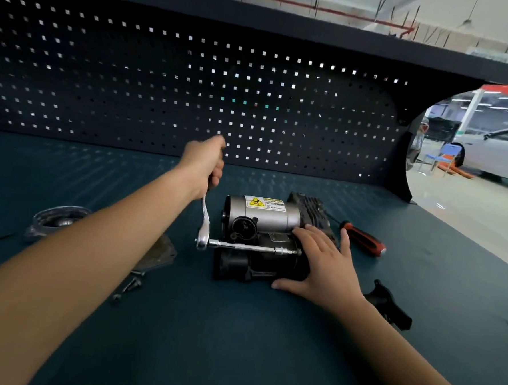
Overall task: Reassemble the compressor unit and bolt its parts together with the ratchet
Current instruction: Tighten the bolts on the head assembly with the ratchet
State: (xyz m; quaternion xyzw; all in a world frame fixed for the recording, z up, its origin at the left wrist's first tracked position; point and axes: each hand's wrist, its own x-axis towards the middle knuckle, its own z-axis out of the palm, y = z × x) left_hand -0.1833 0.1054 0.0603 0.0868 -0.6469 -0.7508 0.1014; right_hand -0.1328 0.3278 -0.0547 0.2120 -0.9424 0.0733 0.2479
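Observation:
The compressor unit (260, 222) lies on its side in the middle of the green bench: a silver motor cylinder with a yellow warning label above black body parts. A chrome ratchet (205, 219) stands nearly upright at the unit's left end. Its long extension bar (249, 247) runs right along the unit's front. My left hand (204, 165) grips the top of the ratchet handle. My right hand (323, 262) rests on the unit's right part, fingers spread flat and thumb against its lower front edge.
A metal cover plate (159, 253) and a round metal housing (57, 220) lie to the left, with several loose bolts (129, 284) in front of them. A red-and-black screwdriver (363, 237) lies right of the unit. A black plastic part (388, 304) sits beside my right forearm. A pegboard (194, 84) closes the back.

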